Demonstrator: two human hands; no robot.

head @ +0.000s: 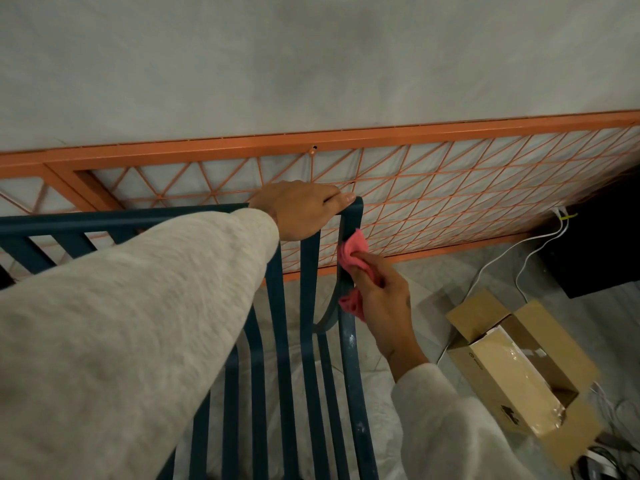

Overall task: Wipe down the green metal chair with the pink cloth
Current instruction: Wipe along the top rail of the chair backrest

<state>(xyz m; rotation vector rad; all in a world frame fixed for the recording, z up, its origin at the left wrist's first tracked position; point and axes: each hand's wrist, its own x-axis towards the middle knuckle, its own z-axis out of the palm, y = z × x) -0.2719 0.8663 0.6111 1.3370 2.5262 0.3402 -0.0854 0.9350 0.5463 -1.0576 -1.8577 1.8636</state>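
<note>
The dark green metal chair (310, 341) fills the lower middle, its slatted back and seat seen from above. My left hand (301, 209) grips the top rail of the backrest at its right corner. My right hand (381, 299) holds the bunched pink cloth (353, 252) and presses it against the chair's right upright post, just below the top corner. A second fold of the cloth shows under my fingers lower on the post. White specks mark the right frame bar further down. My left sleeve hides much of the chair's left side.
An orange metal frame (450, 188) with a wire grid leans against the grey wall behind the chair. An open cardboard box (519, 372) lies on the floor to the right. White cables (498, 258) run toward a black object (602, 244) at far right.
</note>
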